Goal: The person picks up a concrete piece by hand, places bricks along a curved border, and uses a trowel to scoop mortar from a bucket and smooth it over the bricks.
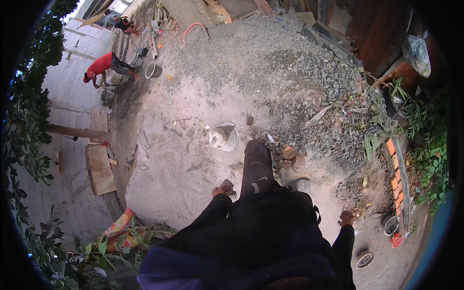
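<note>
My left hand (220, 190) hangs low beside my raised leg, its fingers curled in by a dark grey lump (229, 185) too small to make out. My right hand (346, 218) is out to the right, above the dirt, with fingers apart and nothing seen in it. Ahead of my dark-clothed knee (257, 159) stands a pale, round-topped object (218, 137) against a whitish rounded sheet or container (233, 138). Neither hand touches it.
Gravel (309, 72) spreads ahead and right. A person in a red shirt (101, 64) bends over by a bucket (153, 70) at far left. Orange bricks (395, 176) line the right edge, near a black bucket (390, 225). A board (100, 169) lies left.
</note>
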A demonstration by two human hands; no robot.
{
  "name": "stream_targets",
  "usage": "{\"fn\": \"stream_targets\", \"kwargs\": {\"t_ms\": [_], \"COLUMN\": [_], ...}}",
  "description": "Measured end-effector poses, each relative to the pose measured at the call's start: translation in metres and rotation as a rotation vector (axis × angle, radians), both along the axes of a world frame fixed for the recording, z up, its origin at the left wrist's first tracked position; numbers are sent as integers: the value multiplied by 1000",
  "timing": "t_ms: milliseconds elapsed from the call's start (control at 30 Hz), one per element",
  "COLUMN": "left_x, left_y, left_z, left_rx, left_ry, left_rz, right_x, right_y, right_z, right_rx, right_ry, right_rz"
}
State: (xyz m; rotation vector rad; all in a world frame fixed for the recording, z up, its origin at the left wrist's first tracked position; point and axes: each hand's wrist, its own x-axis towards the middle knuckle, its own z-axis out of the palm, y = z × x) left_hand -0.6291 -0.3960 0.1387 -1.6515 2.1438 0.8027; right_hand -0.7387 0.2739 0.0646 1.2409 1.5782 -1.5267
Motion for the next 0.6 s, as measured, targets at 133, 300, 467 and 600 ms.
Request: {"fn": "stream_targets", "kwargs": {"t_ms": [133,300,467,600], "left_x": [4,43,53,39], "left_y": [-2,-21,-70,-127], "left_z": [-20,-66,-101,-77], "left_rx": [116,171,26,162], "left_ry": [114,232,108,151], "left_rz": [275,734,610,935], "right_x": [-20,-110,-221,-306], "right_y": [19,-72,-218,-346], "right_z": [-28,-22,-1,56], "right_rx": [-96,77,180,179], "right_ry": [-112,-237,-179,-106], "right_rz": [384,549,661,851]}}
